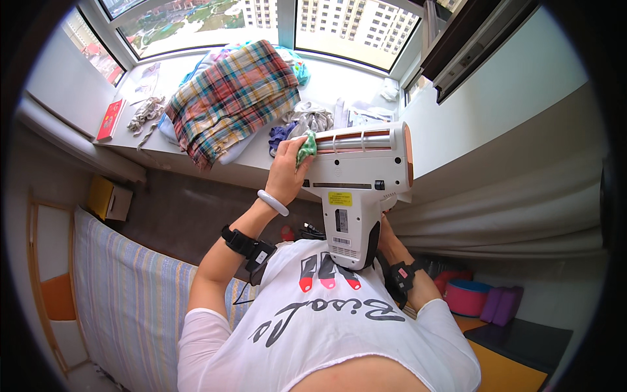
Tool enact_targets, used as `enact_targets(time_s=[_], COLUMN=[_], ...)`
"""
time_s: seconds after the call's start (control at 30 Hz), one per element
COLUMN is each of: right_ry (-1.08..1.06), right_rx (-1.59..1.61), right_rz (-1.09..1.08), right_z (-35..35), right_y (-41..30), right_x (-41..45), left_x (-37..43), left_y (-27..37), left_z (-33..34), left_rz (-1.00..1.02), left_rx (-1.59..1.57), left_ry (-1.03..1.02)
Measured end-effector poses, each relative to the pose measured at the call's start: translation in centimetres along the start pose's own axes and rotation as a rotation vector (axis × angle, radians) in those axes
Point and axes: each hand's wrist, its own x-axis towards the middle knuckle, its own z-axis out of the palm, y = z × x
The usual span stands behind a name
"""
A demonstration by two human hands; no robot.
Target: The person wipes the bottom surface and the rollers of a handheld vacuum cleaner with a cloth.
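A white handheld mattress vacuum cleaner [360,171] is raised in front of my chest, its underside facing me. A metallic roller [377,143] with brownish strips runs across its wide head. My left hand [289,159] pinches a crumpled green-and-white cloth [306,148] against the left end of the roller slot. Behind the vacuum's body, my right hand [386,230] grips it from the far side, with most of its fingers hidden. The vacuum's lower end rests near or against my white printed shirt [338,323].
Ahead, a white windowsill [250,159] bears a folded plaid cloth [235,98], crumpled fabrics [311,117] and a red book [110,120]. A striped-covered bed [132,279] lies left, a grey curtain [490,210] right. A black cable [313,231] is beneath the vacuum; a pink-and-blue tub [468,299] stands lower right.
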Motion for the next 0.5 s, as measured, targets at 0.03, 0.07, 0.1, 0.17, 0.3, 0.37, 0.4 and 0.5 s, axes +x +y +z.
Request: enact_targets(time_s=[0.03, 0.07, 0.1, 0.17, 0.3, 0.37, 0.4, 0.5], right_ry=[0.128, 0.247, 0.246, 0.2, 0.229, 0.232, 0.235, 0.141], right_rx=[-0.02, -0.037, -0.036, 0.067, 0.075, -0.003, -0.002, 0.021], right_rz=[0.074, 0.153, 0.159, 0.14, 0.193, 0.178, 0.176, 0.201], right_z=[-0.1, -0.3, -1.0, -2.4, -2.5, -1.2, -1.0, -1.1], right_y=[-0.3, -0.3, 0.0, 0.2, 0.1, -0.1, -0.3, -0.4], right_x=[0.2, 0.6, 1.1, 1.3, 1.8, 1.6, 1.3, 0.8], left_x=[-0.3, -0.8, -1.1, -1.4, -3.2, -4.5, -5.2, -6.2], left_y=[0.4, 1.6, 2.3, 2.5, 5.7, 5.1, 5.0, 4.5], left_z=[0.4, 0.3, 0.2, 0.6, 0.6, 1.0, 1.3, 1.4], left_rz=[-0.003, -0.087, -0.171, -0.04, 0.038, 0.132, 0.199, 0.282], left_rx=[-0.006, -0.086, -0.166, -0.151, -0.305, -0.397, -0.374, -0.381], left_ry=[-0.002, -0.026, -0.049, -0.104, -0.42, -0.615, -0.69, -0.813])
